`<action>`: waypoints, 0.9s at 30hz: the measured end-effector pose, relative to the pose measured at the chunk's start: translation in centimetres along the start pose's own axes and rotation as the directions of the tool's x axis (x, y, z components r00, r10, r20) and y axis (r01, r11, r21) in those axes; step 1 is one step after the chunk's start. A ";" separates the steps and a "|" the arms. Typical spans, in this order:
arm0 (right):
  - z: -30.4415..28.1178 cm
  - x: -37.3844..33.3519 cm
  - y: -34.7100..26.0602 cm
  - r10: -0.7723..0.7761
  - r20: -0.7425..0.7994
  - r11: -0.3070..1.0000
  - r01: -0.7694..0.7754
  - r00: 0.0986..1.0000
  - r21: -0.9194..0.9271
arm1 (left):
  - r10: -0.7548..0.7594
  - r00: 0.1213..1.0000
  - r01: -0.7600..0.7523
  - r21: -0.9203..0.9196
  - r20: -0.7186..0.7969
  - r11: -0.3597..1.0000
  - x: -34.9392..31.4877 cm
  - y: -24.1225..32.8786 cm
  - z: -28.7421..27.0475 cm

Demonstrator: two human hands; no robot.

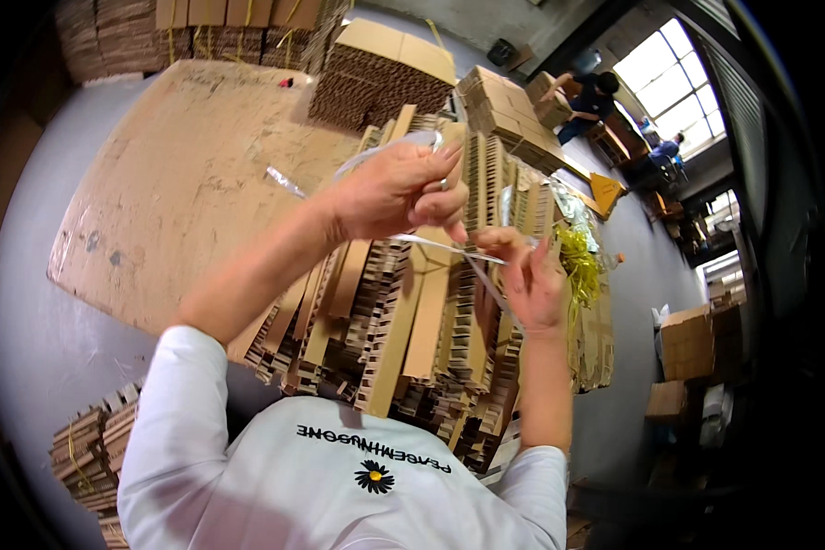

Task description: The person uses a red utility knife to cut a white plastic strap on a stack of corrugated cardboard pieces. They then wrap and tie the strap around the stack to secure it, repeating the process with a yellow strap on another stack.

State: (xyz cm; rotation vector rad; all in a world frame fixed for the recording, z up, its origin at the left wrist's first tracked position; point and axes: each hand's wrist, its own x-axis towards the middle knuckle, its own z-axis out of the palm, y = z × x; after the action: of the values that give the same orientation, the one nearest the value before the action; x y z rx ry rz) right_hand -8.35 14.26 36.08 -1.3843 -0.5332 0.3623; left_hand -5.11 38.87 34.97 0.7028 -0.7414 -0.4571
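A thin white plastic strap [488, 282] crosses itself above a pile of honeycomb cardboard strips [394, 339]. My left hand [403, 188] is closed around part of it, with a loop standing up behind the fingers; a ring shows on one finger. On the right, my right hand [533, 280] has its fingers bent and pinches the strap close to the crossing. The two hands are a short way apart over the middle of the pile. Beneath them the strips lie side by side, their cut cells showing. What the left palm covers is hidden.
A large cardboard sheet [174, 183] lies to the left. Behind the pile are a stack of cardboard [380, 78] and more bundles [509, 115]. Yellow strapping [577, 266] is tangled at the right. Farther off, another person [591, 103] bends over boxes; cartons [687, 344] stand along the right.
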 end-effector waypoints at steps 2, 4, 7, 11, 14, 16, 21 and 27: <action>-1.9 -1.1 -3.3 0.083 0.118 0.783 0.008 0.990 -0.622 | 0.022 0.993 0.000 0.192 -0.115 0.981 0.4 0.3 -1.1; -2.4 -1.2 -4.9 0.006 0.283 0.279 0.270 0.959 -0.922 | 0.032 0.980 0.014 0.225 -0.197 0.974 0.8 -0.1 -2.0; -2.3 0.6 -4.0 -0.204 0.319 -0.089 0.306 0.926 -0.948 | 0.140 0.940 -0.041 0.304 -0.312 0.952 1.2 -1.1 -4.6; -3.5 3.9 0.6 -0.414 0.088 0.021 0.106 0.906 -0.994 | 0.111 0.938 -0.110 0.023 -0.327 0.994 2.2 -2.8 -6.0; -2.4 5.7 2.6 -0.119 -0.321 0.913 -0.023 0.939 -0.407 | 0.108 0.942 -0.153 -0.120 -0.319 0.981 2.9 -3.6 -5.9; -0.4 6.4 2.1 -0.022 -0.386 0.994 0.061 0.922 0.088 | 0.155 0.931 -0.205 -0.121 -0.331 0.971 3.8 -3.5 -6.4; -0.9 4.0 0.0 -0.162 -0.281 0.977 0.195 0.946 0.092 | 0.210 0.963 -0.176 0.196 -0.168 0.965 4.7 1.6 -0.9; -2.1 3.1 0.7 -0.271 0.045 0.963 0.271 0.961 0.010 | 0.125 0.784 0.026 0.233 -0.608 0.972 0.7 -1.9 -3.7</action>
State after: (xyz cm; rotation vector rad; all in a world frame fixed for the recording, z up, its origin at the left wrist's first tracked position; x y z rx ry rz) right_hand -4.52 14.31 35.60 -1.2816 -0.7505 0.1726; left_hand -2.13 38.72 31.96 0.9845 -0.1795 -0.0653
